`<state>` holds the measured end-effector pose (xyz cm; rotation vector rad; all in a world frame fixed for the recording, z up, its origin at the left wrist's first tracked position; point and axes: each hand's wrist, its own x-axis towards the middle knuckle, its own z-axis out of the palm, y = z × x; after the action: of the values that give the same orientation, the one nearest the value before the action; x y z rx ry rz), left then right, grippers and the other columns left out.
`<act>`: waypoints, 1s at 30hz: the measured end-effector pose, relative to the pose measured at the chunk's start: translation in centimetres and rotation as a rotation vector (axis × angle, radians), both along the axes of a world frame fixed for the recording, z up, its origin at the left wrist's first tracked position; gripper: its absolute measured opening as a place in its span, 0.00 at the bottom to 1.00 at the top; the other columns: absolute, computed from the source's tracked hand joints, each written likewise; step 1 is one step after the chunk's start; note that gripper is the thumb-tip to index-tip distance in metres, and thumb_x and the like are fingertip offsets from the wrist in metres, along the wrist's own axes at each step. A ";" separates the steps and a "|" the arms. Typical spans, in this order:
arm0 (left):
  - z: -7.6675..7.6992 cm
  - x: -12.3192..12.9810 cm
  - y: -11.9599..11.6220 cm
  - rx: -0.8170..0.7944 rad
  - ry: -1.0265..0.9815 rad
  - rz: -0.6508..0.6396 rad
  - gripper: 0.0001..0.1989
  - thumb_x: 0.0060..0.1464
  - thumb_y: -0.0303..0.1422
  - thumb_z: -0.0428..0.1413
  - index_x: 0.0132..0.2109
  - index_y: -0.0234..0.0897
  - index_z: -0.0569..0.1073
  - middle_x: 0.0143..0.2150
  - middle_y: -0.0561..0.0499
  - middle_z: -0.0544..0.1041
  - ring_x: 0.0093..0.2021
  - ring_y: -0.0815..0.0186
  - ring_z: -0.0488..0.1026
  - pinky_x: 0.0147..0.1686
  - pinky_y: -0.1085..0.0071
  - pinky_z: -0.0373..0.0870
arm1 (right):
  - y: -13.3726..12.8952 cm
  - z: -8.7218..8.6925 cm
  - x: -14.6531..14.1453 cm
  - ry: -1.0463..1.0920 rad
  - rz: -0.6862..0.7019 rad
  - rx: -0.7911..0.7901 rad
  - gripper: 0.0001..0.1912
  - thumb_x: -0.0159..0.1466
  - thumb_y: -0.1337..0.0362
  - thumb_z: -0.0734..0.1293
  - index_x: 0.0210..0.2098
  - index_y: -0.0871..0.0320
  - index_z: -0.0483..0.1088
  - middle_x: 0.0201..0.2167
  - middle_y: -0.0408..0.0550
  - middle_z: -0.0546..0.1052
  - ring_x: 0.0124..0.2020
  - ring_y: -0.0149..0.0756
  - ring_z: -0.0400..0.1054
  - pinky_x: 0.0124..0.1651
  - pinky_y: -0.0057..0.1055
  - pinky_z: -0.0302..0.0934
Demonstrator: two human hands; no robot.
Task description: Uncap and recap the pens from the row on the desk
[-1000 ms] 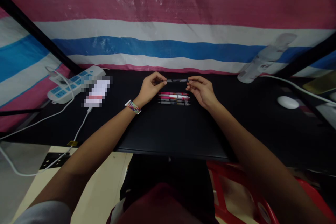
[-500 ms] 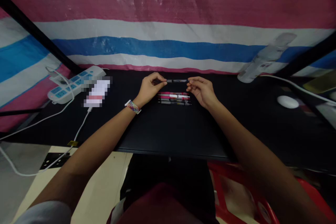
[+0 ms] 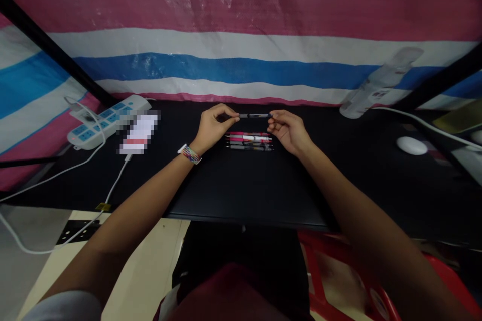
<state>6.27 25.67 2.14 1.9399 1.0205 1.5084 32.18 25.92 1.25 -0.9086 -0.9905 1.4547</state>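
A dark pen with a clear barrel [image 3: 255, 116] lies level between my two hands, toward the back of the black table [image 3: 244, 185]. Thumb and forefinger of my left hand [image 3: 214, 128] pinch its left end. At its right end, the fingertips of my right hand [image 3: 289, 130] are closed on it. Just nearer to me, several pens lie side by side in a row: a pink and white pen [image 3: 248, 138] is among them, and a dark pen [image 3: 250, 148] is nearest me. Whether the held pen touches the tabletop, I cannot tell.
On the left are a white power strip [image 3: 109, 121], a blurred-out phone [image 3: 139, 133] and its white cable [image 3: 117, 180]. A clear bottle [image 3: 380, 83] stands at the back right, near a white mouse [image 3: 411, 145]. Striped sheeting [image 3: 241, 10] hangs behind the table.
Almost nothing differs. Both hands keep the same grip on the pen, and the row of pens lies as before; the view has shifted very slightly.
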 end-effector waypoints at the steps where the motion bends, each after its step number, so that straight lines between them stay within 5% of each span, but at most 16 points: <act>1: -0.1 0.1 0.0 -0.002 -0.005 -0.004 0.03 0.58 0.29 0.69 0.37 0.40 0.82 0.41 0.48 0.86 0.44 0.61 0.83 0.46 0.62 0.78 | -0.1 0.2 0.0 0.017 0.024 -0.014 0.11 0.58 0.60 0.75 0.40 0.55 0.80 0.30 0.47 0.79 0.30 0.36 0.74 0.45 0.39 0.76; 6: -0.3 0.3 0.0 -0.027 0.008 0.003 0.04 0.57 0.28 0.69 0.37 0.39 0.82 0.42 0.47 0.86 0.44 0.62 0.83 0.46 0.63 0.79 | -0.7 0.9 0.0 0.039 0.137 0.015 0.21 0.63 0.51 0.69 0.49 0.56 0.80 0.38 0.53 0.83 0.38 0.44 0.77 0.46 0.44 0.78; 18: -0.8 0.6 0.4 -0.155 -0.136 -0.060 0.11 0.57 0.34 0.71 0.45 0.37 0.82 0.42 0.47 0.85 0.43 0.63 0.82 0.46 0.66 0.80 | -0.4 0.8 -0.2 0.332 0.088 -0.136 0.14 0.65 0.66 0.65 0.49 0.57 0.78 0.35 0.49 0.85 0.35 0.36 0.81 0.41 0.30 0.81; 30: -0.9 0.7 0.4 -0.206 -0.140 -0.092 0.10 0.60 0.34 0.69 0.47 0.37 0.84 0.39 0.48 0.84 0.36 0.66 0.79 0.38 0.68 0.77 | -0.4 0.4 0.1 0.161 0.065 -0.012 0.14 0.66 0.60 0.68 0.49 0.55 0.79 0.39 0.51 0.85 0.43 0.40 0.82 0.47 0.34 0.81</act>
<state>6.96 26.04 1.28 1.6914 0.9706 1.4081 32.24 25.56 1.64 -0.7610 -0.8990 1.5642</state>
